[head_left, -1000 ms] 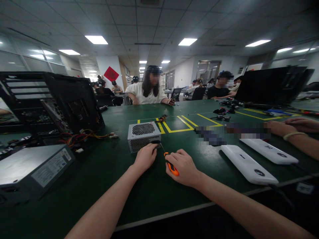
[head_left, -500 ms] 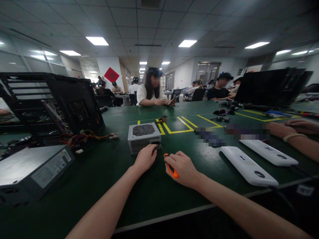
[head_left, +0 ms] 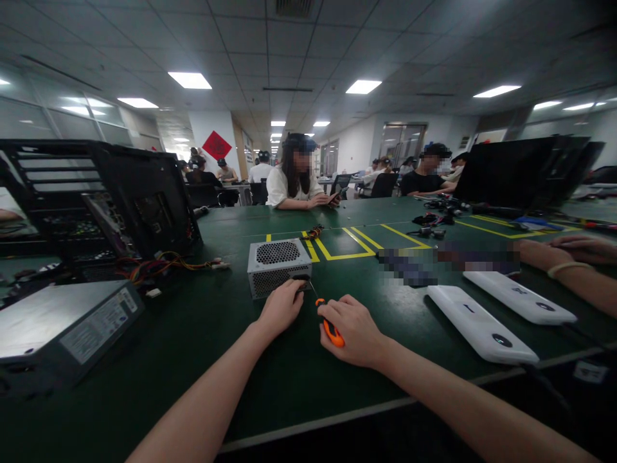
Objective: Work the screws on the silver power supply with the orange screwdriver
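A grey metal power supply [head_left: 276, 275] with a perforated top and side stands on the green table. At its front right corner, my left hand [head_left: 283, 305] has its fingers closed on a small black part [head_left: 302, 278], whose kind I cannot make out. My right hand [head_left: 351, 326] is wrapped round the orange and black handle of a screwdriver [head_left: 333, 334]. The thin shaft points up and left, its tip near the black part; whether they touch is unclear.
Left is an open black computer case [head_left: 161, 212] with loose cables [head_left: 166, 265]; a second power supply [head_left: 62, 334] lies in front. White devices with cords, including a power bank-like one [head_left: 482, 325], lie right, near another person's hands [head_left: 544, 253]. A person [head_left: 295, 177] sits opposite.
The screwdriver handle and my right hand have shifted very slightly. My left hand and the power supply look almost the same.
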A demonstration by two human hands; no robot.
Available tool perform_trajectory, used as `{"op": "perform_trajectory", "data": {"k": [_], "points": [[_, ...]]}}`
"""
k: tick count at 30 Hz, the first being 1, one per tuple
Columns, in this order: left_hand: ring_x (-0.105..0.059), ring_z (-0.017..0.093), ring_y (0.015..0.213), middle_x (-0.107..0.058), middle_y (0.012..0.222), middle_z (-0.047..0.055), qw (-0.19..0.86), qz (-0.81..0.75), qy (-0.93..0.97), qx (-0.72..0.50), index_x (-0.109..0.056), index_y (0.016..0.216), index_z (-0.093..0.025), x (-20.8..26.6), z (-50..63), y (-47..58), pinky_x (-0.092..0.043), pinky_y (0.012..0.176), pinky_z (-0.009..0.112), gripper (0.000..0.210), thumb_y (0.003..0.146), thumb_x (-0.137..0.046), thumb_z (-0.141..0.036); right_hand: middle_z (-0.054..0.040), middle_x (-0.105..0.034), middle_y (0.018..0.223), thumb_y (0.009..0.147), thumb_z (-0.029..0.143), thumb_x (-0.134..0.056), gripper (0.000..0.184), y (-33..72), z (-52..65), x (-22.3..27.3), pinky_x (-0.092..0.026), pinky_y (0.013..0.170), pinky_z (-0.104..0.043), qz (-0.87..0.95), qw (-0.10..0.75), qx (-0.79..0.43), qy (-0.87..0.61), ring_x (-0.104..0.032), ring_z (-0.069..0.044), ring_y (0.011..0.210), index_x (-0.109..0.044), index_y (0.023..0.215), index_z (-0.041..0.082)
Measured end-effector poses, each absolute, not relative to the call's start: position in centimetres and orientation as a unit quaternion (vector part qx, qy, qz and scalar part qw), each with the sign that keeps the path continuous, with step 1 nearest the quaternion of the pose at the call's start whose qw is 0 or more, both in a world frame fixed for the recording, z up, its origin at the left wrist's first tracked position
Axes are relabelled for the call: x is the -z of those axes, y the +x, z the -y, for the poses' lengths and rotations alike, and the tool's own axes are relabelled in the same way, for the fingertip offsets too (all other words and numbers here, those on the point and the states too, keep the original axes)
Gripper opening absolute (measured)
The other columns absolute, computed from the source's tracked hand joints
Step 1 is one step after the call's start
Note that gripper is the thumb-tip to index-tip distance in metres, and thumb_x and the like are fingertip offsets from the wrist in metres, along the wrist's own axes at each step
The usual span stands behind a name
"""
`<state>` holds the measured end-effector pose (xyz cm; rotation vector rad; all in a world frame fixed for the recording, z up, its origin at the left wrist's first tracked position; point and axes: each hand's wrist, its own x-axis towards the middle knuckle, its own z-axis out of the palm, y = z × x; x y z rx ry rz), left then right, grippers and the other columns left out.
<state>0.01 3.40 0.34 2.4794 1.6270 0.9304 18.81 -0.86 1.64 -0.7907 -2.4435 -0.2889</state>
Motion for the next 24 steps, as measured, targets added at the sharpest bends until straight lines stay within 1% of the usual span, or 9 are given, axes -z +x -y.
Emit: {"op": "perform_trajectory", "data": {"k": [3, 6, 8, 11, 13, 16, 19, 22, 24], "points": [[-0.059, 0.016, 0.093, -0.06, 0.109, 0.004, 0.02, -0.529, 0.795, -0.297, -0.055, 0.11, -0.02, -0.38, -3.4, -0.02, -0.046, 0.084, 0.028, 0.031, 0.082, -0.042, -0.018, -0.0045, -0.054, 0.081, 0.073, 0.024, -0.052, 0.017, 18.88, 0.89, -1.83, -0.033, 0.068, -0.029, 0.917, 0.257, 0.12, -0.279, -0.047, -0.016, 0.072, -0.056, 0.088, 0.018], [-0.058, 0.016, 0.095, -0.06, 0.108, 0.004, 0.02, -0.533, 0.793, -0.294, -0.055, 0.11, -0.021, -0.45, -3.39, 0.04, -0.045, 0.085, 0.028, 0.031, 0.082, -0.042, -0.018, -0.0048, -0.053, 0.079, 0.078, 0.033, -0.05, 0.019, 18.84, 1.0, -2.05, -0.033, 0.066, -0.029, 0.914, 0.261, 0.116, -0.289, -0.047, -0.016, 0.07, -0.057, 0.087, 0.018], [-0.058, 0.016, 0.096, -0.06, 0.109, 0.004, 0.018, -0.535, 0.793, -0.292, -0.055, 0.11, -0.021, -0.46, -3.4, 0.08, -0.045, 0.086, 0.028, 0.031, 0.082, -0.042, -0.018, -0.0041, -0.055, 0.076, 0.082, 0.035, -0.046, 0.023, 18.8, 1.05, -2.03, -0.033, 0.064, -0.028, 0.906, 0.273, 0.099, -0.307, -0.048, -0.015, 0.066, -0.056, 0.091, 0.017], [-0.058, 0.016, 0.096, -0.061, 0.11, 0.004, 0.015, -0.542, 0.79, -0.286, -0.055, 0.11, -0.021, -0.42, -3.44, 0.03, -0.044, 0.086, 0.028, 0.03, 0.082, -0.042, -0.019, -0.0024, -0.057, 0.073, 0.083, 0.03, -0.044, 0.024, 18.8, 1.05, -1.78, -0.033, 0.063, -0.027, 0.897, 0.292, 0.069, -0.325, -0.048, -0.013, 0.06, -0.051, 0.1, 0.014], [-0.059, 0.017, 0.095, -0.062, 0.107, 0.004, 0.012, -0.554, 0.782, -0.285, -0.057, 0.107, -0.021, -0.41, -3.49, -0.07, -0.044, 0.085, 0.029, 0.029, 0.083, -0.042, -0.019, -0.0032, -0.058, 0.076, 0.079, 0.025, -0.047, 0.022, 18.83, 1.03, -1.63, -0.033, 0.065, -0.027, 0.901, 0.289, 0.075, -0.314, -0.048, -0.013, 0.063, -0.052, 0.097, 0.014], [-0.06, 0.019, 0.091, -0.066, 0.101, 0.004, 0.031, -0.576, 0.763, -0.291, -0.061, 0.1, -0.022, -0.52, -3.55, -0.23, -0.044, 0.083, 0.03, 0.027, 0.082, -0.042, -0.019, -0.0041, -0.056, 0.08, 0.074, 0.022, -0.05, 0.014, 18.88, 1.05, -1.64, -0.033, 0.069, -0.029, 0.91, 0.268, 0.108, -0.298, -0.048, -0.015, 0.07, -0.055, 0.086, 0.017], [-0.061, 0.019, 0.09, -0.067, 0.097, 0.003, 0.073, -0.583, 0.746, -0.313, -0.064, 0.096, -0.022, -0.71, -3.57, -0.27, -0.043, 0.084, 0.03, 0.026, 0.081, -0.043, -0.019, -0.0044, -0.054, 0.078, 0.078, 0.029, -0.05, 0.014, 18.82, 1.11, -1.78, -0.032, 0.067, -0.029, 0.906, 0.266, 0.126, -0.304, -0.047, -0.016, 0.069, -0.056, 0.081, 0.018], [-0.061, 0.017, 0.09, -0.067, 0.098, 0.004, 0.095, -0.583, 0.735, -0.333, -0.064, 0.097, -0.02, -0.81, -3.63, -0.24, -0.043, 0.084, 0.028, 0.027, 0.081, -0.042, -0.019, -0.004, -0.056, 0.077, 0.083, 0.036, -0.046, 0.023, 18.71, 1.08, -1.77, -0.032, 0.066, -0.029, 0.898, 0.285, 0.107, -0.318, -0.048, -0.015, 0.066, -0.056, 0.089, 0.016], [-0.062, 0.017, 0.087, -0.068, 0.096, 0.004, 0.115, -0.583, 0.726, -0.346, -0.064, 0.097, -0.019, -0.77, -3.76, -0.28, -0.044, 0.081, 0.027, 0.028, 0.081, -0.041, -0.018, -0.0029, -0.057, 0.074, 0.084, 0.032, -0.044, 0.024, 18.68, 1.0, -1.68, -0.032, 0.065, -0.028, 0.896, 0.29, 0.094, -0.322, -0.048, -0.014, 0.063, -0.054, 0.097, 0.014]]}}
